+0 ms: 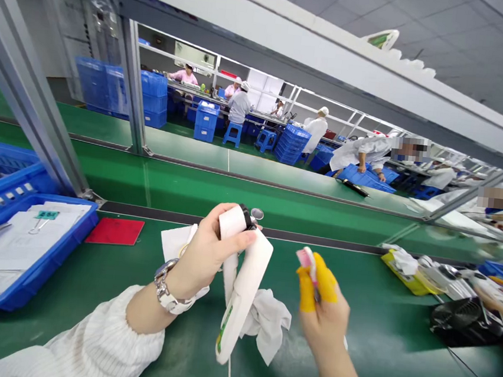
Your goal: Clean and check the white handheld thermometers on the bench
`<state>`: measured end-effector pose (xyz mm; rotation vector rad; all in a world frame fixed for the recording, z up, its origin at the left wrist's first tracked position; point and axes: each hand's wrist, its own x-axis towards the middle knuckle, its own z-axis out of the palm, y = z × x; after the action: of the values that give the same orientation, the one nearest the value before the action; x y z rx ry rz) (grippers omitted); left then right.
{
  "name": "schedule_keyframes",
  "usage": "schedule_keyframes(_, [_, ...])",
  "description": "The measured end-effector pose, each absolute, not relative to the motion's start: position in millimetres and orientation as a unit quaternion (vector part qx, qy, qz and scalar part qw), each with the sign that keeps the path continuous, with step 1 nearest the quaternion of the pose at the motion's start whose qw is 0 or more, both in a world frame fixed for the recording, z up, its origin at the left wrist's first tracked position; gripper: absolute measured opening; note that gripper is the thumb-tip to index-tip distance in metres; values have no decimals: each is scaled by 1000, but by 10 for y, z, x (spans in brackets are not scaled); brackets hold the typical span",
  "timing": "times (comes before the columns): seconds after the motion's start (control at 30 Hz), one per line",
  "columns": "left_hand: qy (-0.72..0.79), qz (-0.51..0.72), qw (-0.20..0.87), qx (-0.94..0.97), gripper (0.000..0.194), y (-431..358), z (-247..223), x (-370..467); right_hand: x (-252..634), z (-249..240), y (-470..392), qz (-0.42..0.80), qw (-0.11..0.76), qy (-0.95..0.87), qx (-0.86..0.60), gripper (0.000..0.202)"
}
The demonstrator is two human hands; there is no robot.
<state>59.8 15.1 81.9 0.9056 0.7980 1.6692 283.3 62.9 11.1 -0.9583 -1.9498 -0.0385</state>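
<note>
My left hand (210, 250), with a watch at the wrist, is closed around the head of a white handheld device (250, 271). The device has a black ring (245, 216) at its top and a long body slanting down, with a green patch near the lower end. A small round metallic part (257, 214) shows just beyond the ring. To the right and apart from the device, my right hand (325, 302) pinches a small pink-and-white piece (307, 259) between fingers in yellow finger covers; its kind is unclear. Behind the device, a crumpled white cloth (267, 326) lies on the green bench (181, 359).
A blue tray (83, 220) with clipped papers and a red card (115, 231) are at left. White paper (172, 243) lies beyond my left hand. At right are a yellow tray (407, 277) and a black fan-like unit (465, 319). A metal frame crosses ahead; co-workers sit beyond.
</note>
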Motion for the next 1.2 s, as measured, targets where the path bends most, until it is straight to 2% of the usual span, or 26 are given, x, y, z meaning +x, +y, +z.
schedule_keyframes(0.07, [331, 684, 527, 381, 39, 153, 817, 616, 2871, 309, 525, -39, 466, -803, -369, 35])
schedule_keyframes(0.23, [327, 667, 543, 392, 38, 132, 788, 632, 2801, 537, 291, -50, 384, -862, -328, 41])
schedule_keyframes(0.4, [318, 668, 537, 405, 36, 143, 764, 633, 2835, 647, 141, 8, 246, -942, -226, 37])
schedule_keyframes(0.43, [316, 668, 537, 408, 36, 144, 764, 636, 2849, 665, 129, 24, 242, -947, -212, 36])
schedule_keyframes(0.5, [314, 664, 539, 412, 37, 138, 768, 643, 2869, 686, 134, 18, 294, -926, -236, 39])
schedule_keyframes(0.6, [315, 656, 545, 417, 38, 116, 768, 649, 2875, 677, 186, -49, 366, -874, -318, 43])
schedule_keyframes(0.67, [326, 653, 540, 419, 38, 111, 759, 644, 2871, 665, 199, -73, 349, -875, -328, 41])
schedule_keyframes(0.83, [358, 653, 511, 429, 41, 136, 727, 625, 2875, 656, 135, -35, 238, -944, -224, 34])
schedule_keyframes(1.0, [365, 631, 507, 460, 41, 112, 730, 641, 2899, 597, 167, -94, 339, -881, -316, 40])
schedule_keyframes(1.2, [371, 631, 510, 452, 42, 111, 736, 658, 2902, 560, 168, -90, 294, -912, -272, 42])
